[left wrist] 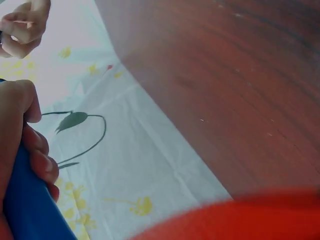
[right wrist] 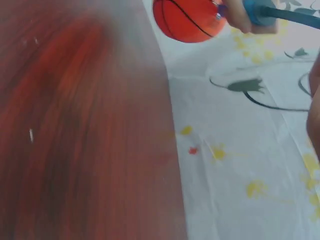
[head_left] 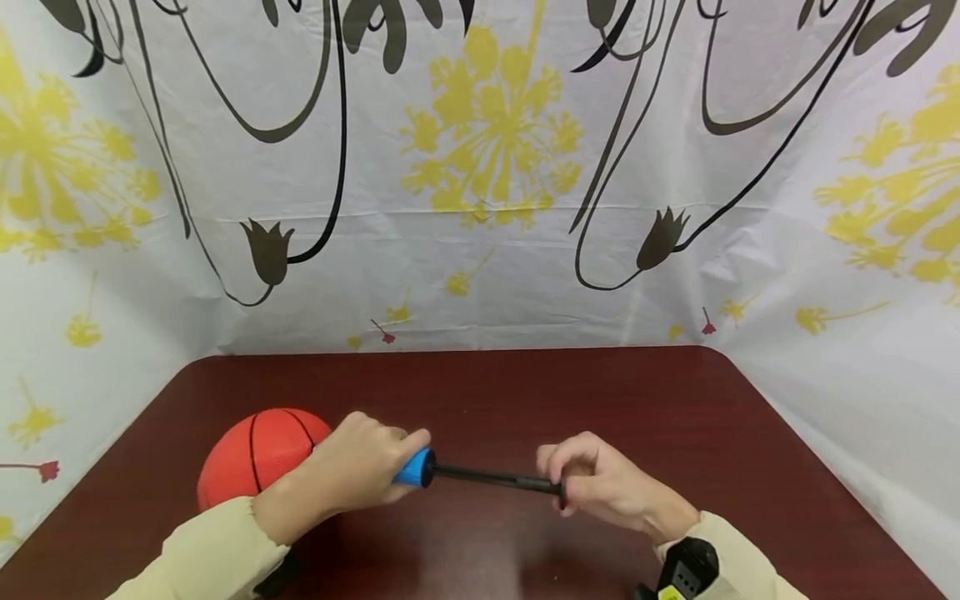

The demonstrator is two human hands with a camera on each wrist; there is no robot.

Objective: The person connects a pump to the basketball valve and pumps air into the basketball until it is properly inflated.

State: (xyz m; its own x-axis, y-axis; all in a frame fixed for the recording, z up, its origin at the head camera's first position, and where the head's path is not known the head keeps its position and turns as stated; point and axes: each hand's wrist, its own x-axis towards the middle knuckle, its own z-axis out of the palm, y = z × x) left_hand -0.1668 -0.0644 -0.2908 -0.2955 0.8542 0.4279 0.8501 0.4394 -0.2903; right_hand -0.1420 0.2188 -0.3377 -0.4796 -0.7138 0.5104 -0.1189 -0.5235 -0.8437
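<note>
My left hand (head_left: pixel 360 462) grips the blue barrel (head_left: pixel 411 468) of a hand pump, its fingers wrapped round it in the left wrist view. A long black rod (head_left: pixel 491 477) extends from the barrel to the right. At the rod's far end my right hand (head_left: pixel 611 483) pinches the black handle between thumb and fingers. An orange-red basketball (head_left: pixel 247 450) with black seams lies left of and behind my left hand, which partly covers it. In the right wrist view a small purple piece (right wrist: pixel 220 10) shows between the ball (right wrist: pixel 185 20) and the left hand (right wrist: pixel 237 15).
A dark red-brown table (head_left: pixel 480 392) with rounded back corners lies under the hands. White cloth (head_left: pixel 480 283) printed with yellow and grey flowers hangs behind the table and along both sides. A black device (head_left: pixel 688 567) is strapped to my right wrist.
</note>
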